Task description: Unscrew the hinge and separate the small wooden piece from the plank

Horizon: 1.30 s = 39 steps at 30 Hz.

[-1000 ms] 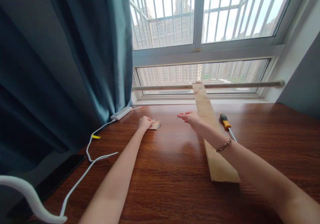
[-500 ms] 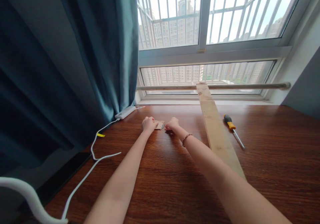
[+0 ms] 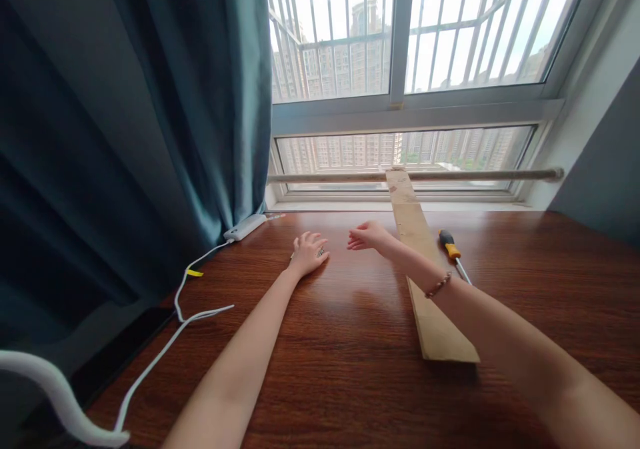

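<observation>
Your left hand [image 3: 309, 253] lies flat on the table [image 3: 350, 342], palm down and fingers spread, and it covers a small card [image 3: 320, 253]. Only a thin edge of the card shows at the fingertips, on the right side of the hand, so what is on it cannot be read. This hand grips nothing; it only presses down on the card.

Your right hand [image 3: 367, 236] hangs a little above the table, just to the right of the left hand and apart from it. Its fingers point to the left and are loosely curled, half open. Whether something small sits between the fingertips, I cannot tell. On this wrist you wear a bracelet [image 3: 439, 285].

Behind your right forearm a plank [image 3: 440, 329] lies on the table. Its near end is on the wood near your arm, and its far end leans on a rod [image 3: 475, 175] that runs along the window [image 3: 400, 69]. Just right of the plank lies a screwdriver [image 3: 453, 251] with an orange and black handle, the tip pointing toward you.

To the left of your left hand, well apart, a white adapter [image 3: 245, 227] rests at the foot of the curtain [image 3: 150, 135]. From it a white cable [image 3: 190, 295] runs along the left edge of the table toward you.
</observation>
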### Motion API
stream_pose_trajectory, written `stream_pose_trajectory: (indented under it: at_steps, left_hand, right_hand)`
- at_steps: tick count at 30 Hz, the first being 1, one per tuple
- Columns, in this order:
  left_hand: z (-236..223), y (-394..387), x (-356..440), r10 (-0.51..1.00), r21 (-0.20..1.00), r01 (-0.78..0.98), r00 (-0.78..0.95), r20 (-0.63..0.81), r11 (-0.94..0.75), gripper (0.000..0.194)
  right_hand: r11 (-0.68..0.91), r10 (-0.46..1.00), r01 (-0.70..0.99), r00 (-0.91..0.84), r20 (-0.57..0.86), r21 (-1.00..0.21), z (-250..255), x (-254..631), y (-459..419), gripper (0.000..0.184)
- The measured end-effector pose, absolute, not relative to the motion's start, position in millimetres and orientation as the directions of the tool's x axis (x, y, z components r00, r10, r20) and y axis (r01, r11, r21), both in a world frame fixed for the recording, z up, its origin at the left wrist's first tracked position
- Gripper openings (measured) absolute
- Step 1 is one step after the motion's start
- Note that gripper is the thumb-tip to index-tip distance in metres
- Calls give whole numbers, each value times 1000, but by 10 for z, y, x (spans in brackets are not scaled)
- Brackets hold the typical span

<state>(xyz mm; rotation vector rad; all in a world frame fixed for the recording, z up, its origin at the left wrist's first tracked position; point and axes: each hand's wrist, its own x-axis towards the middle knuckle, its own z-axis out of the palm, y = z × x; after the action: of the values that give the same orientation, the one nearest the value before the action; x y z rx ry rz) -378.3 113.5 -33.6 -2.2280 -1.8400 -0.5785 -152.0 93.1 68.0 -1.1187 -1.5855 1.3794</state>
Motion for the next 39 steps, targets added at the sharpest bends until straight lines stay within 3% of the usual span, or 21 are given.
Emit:
stream_pose_trajectory:
  at_steps: [3, 4, 6, 9, 13, 20, 26, 28, 29, 31, 33, 36, 39]
  left_hand:
    - [-342, 1142, -3765, 905, 72, 977, 155, 395, -198, 36]
    - [-344, 1147, -3761, 906, 69, 979, 150, 396, -192, 35]
    - [-349, 1157, -3758, 906, 66, 981, 142, 400, -182, 34]
    - [-359, 1173, -3760, 904, 53, 982, 146, 403, -182, 33]
    - [-367, 1184, -3765, 894, 37, 981, 160, 419, -193, 32]
    - [-237, 1062, -3683, 827, 4, 986, 137, 545, -166, 38]
    - [154, 549, -3093, 630, -182, 911, 391, 671, -371, 46]
    - [326, 291, -2793, 537, -287, 850, 506, 675, -441, 51]
    - [404, 166, -2650, 511, -335, 821, 556, 656, -462, 53]
    - [519, -47, -2412, 468, -419, 759, 642, 608, -498, 52]
    - [564, -187, -2268, 417, -464, 684, 720, 555, -563, 38]
    - [527, -262, -2230, 427, -407, 633, 760, 491, -659, 19]
    - [460, -243, -2328, 587, -258, 725, 676, 446, -639, 23]
  right_hand:
    - [113, 971, 222, -232, 60, -968, 706, -899, 850, 39]
    - [221, 973, 328, -142, 184, -918, 680, -653, 828, 38]
    - [273, 940, 544, 26, 341, -794, 560, -152, 808, 32]
    - [116, 887, 794, 188, 422, -597, 250, 483, 832, 18]
    - [-66, 917, 884, 237, 320, -464, -153, 884, 890, 26]
    - [-5, 942, 824, 194, 274, -567, -310, 847, 946, 17]
    - [140, 903, 709, 196, 383, -691, 288, 660, 711, 19]
    - [273, 951, 448, 10, 310, -851, 528, 465, 503, 24]
    - [258, 965, 316, -126, 229, -913, 619, 348, 387, 26]
    - [119, 916, 190, -400, 34, -975, 719, 112, 163, 28]
    - [-7, 809, 190, -576, -117, -982, 716, -79, -5, 29]
    - [-121, 695, 207, -680, -232, -971, 641, -216, -104, 36]
    - [-58, 804, 123, -582, -119, -991, 689, -185, -129, 56]
